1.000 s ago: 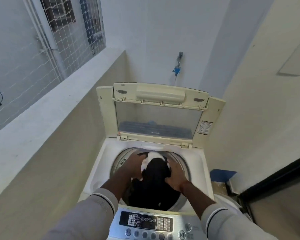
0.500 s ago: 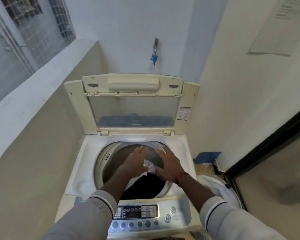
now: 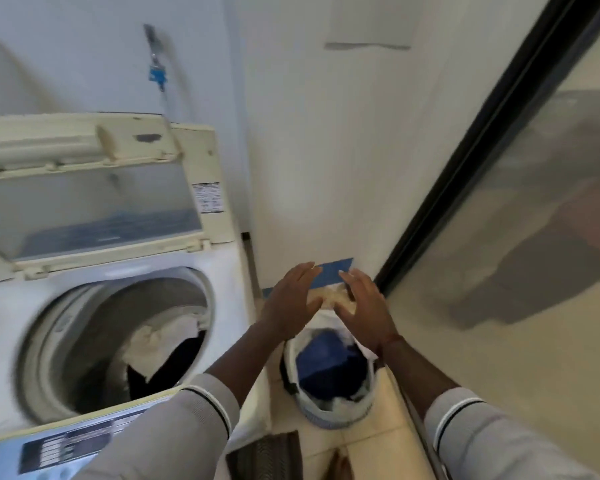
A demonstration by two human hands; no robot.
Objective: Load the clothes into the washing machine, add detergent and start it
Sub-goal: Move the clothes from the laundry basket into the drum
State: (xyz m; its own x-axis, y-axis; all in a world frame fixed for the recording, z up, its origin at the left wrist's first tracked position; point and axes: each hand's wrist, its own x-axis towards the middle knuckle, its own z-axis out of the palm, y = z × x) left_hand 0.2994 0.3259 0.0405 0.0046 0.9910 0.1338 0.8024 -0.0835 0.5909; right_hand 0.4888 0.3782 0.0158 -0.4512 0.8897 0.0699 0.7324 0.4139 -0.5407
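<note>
Head view. The washing machine (image 3: 0,306) stands at the left with its lid (image 3: 90,202) raised upright against the wall. Inside the drum (image 3: 66,341) lie white clothes (image 3: 160,334) and a black garment (image 3: 184,351), heaped toward the right side. The control panel (image 3: 66,445) runs along the machine's near edge, partly covered by the left sleeve (image 3: 174,427).

Just to the right of the machine, a laundry basket (image 3: 326,419) sits on the tiled floor, holding blue clothes (image 3: 326,358) and some white fabric.

Both hands hang above the basket's far rim, away from the drum. The left hand (image 3: 288,306) and the right hand (image 3: 364,310) face each other palm to palm, fingers straight and spread, gripping nothing. A pale, blurred object (image 3: 333,296) shows between them; whether either hand touches it cannot be told.

On the wall above the lid is a tap (image 3: 158,74) with a blue fitting. A black door frame (image 3: 465,168) slants down the right side.
</note>
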